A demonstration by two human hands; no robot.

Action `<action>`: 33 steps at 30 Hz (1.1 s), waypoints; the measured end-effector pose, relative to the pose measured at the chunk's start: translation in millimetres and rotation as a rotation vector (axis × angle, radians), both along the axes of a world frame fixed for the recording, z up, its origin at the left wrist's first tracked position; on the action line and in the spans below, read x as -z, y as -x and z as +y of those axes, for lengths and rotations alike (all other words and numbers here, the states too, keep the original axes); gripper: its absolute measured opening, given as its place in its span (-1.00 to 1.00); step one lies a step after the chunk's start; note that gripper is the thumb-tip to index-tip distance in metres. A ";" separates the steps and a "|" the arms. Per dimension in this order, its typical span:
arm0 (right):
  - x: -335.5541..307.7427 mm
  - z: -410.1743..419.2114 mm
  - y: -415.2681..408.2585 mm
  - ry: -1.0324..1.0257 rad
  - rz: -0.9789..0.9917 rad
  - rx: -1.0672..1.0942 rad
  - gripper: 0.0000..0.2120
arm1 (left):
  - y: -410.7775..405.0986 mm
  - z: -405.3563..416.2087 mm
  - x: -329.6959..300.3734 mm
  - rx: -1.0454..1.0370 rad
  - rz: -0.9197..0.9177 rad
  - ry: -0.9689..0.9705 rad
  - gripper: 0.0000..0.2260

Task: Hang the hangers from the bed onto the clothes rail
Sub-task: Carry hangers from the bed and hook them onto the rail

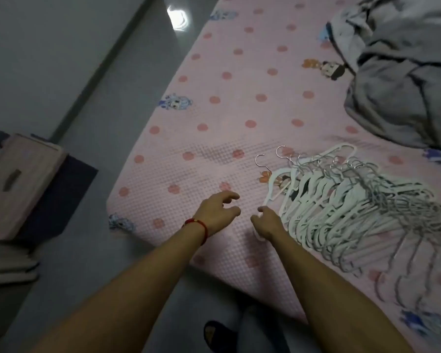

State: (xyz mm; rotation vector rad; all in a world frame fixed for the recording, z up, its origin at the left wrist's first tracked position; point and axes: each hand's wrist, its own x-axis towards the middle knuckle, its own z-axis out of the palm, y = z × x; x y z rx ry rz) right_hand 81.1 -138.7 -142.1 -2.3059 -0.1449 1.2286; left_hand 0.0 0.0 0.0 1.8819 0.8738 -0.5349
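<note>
Where hangers (341, 207) lie, right grip (266, 221) touches.

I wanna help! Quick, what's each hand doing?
Left hand: open, empty, over the bed.
Right hand: closed on a white hanger.

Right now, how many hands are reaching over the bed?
2. The left hand, with a red bracelet at its wrist, hovers open over the pink bed. The right hand touches the nearest white hanger. None looks hidden.

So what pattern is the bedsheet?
Pink with darker pink dots and cartoon figures, in the head view.
</note>
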 end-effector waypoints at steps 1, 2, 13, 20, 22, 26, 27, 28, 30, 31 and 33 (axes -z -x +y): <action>7.2 5.9 -4.0 0.018 0.007 0.013 -0.43 | -4.5 3.5 7.7 -0.025 0.008 0.022 -0.65; 14.8 10.6 -6.6 0.045 0.012 0.036 -0.40 | -7.0 6.6 13.9 -0.049 0.019 0.037 -0.66; 32.4 47.1 20.6 0.077 0.061 0.178 -0.39 | 24.6 36.2 32.7 -0.194 0.087 0.063 -0.68; 1.0 77.7 66.7 -0.156 0.234 -0.017 -0.56 | 63.2 51.3 11.9 -0.298 0.115 -0.013 -0.73; -40.4 92.0 81.6 -0.211 0.252 -0.122 -0.76 | 77.9 55.5 7.3 -0.359 0.116 -0.064 -0.73; -87.9 109.6 106.3 -0.322 0.262 -0.360 -0.79 | 117.6 65.2 -5.7 -0.540 0.121 -0.087 -0.85; -96.6 112.7 111.4 -0.357 0.257 -0.430 -0.76 | 130.0 67.2 -9.5 -0.621 0.104 -0.054 -0.90; -105.0 116.0 116.3 -0.387 0.237 -0.511 -0.74 | 142.8 69.0 -14.3 -0.726 0.077 -0.005 -0.89; -123.3 126.0 127.0 -0.473 0.117 -0.694 -0.75 | 169.7 72.7 -26.0 -0.960 0.029 0.109 -0.69; -131.0 132.9 133.9 -0.522 0.047 -0.779 -0.76 | 182.8 73.8 -33.1 -1.063 -0.006 0.159 -0.63; -150.5 146.5 152.3 -0.632 -0.034 -0.924 -0.81 | 213.0 74.9 -50.3 -1.225 -0.095 0.235 -0.63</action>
